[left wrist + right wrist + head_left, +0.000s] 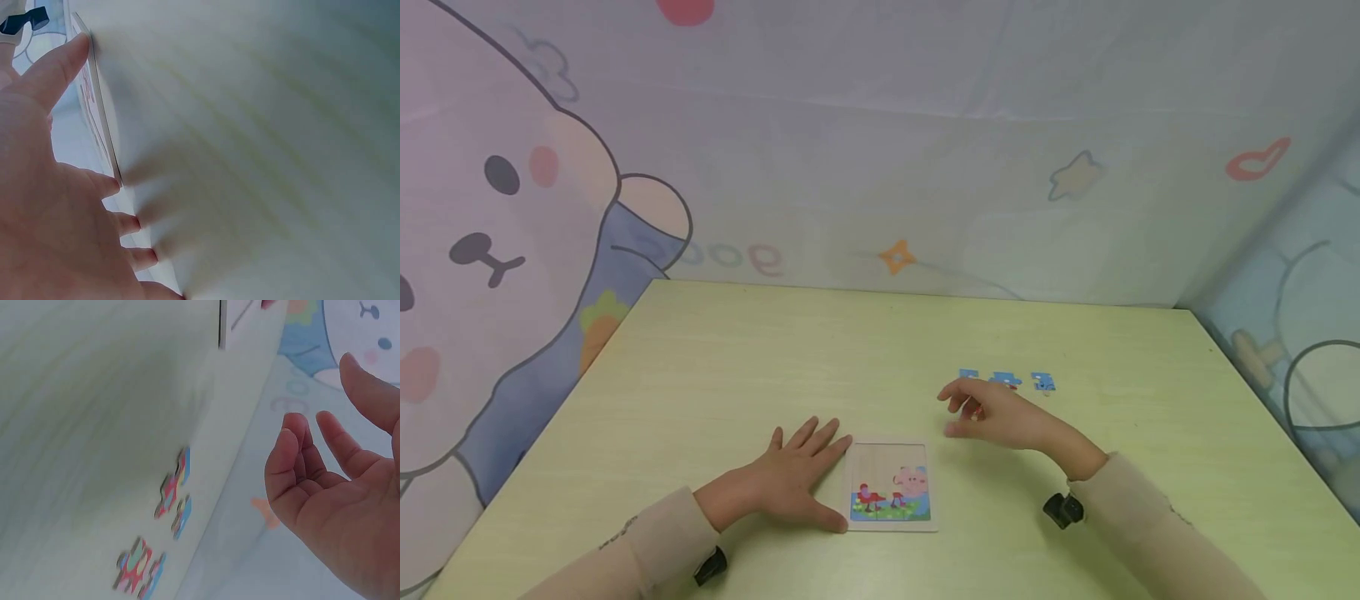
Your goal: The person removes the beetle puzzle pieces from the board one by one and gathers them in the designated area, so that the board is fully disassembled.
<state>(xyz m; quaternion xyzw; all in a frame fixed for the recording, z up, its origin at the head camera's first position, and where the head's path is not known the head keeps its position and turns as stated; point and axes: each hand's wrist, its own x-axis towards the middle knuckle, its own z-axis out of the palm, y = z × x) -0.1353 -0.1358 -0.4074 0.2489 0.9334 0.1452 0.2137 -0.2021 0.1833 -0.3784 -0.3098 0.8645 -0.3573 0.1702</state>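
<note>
A square jigsaw tray (933, 526) lies flat on the table, its lower part filled with pieces picturing a pink pig (911, 480), red figures and grass. My left hand (793, 477) is spread on the table at the tray's left side; thumb and index finger touch its edge, as the left wrist view also shows. My right hand (1000, 414) hovers right of the tray, fingers loosely bent, thumb apart, nothing between them in the right wrist view. Beyond it lie loose blue-topped puzzle pieces (1042, 381); the hand partly hides some. Several pieces (133, 565) show in the right wrist view.
The pale yellow-green table (760, 358) runs back to a printed cloth backdrop (970, 192) with a cartoon bear on the left. Another cloth panel (1285, 317) hangs along the right side. A small black device (1063, 510) sits at the right wrist.
</note>
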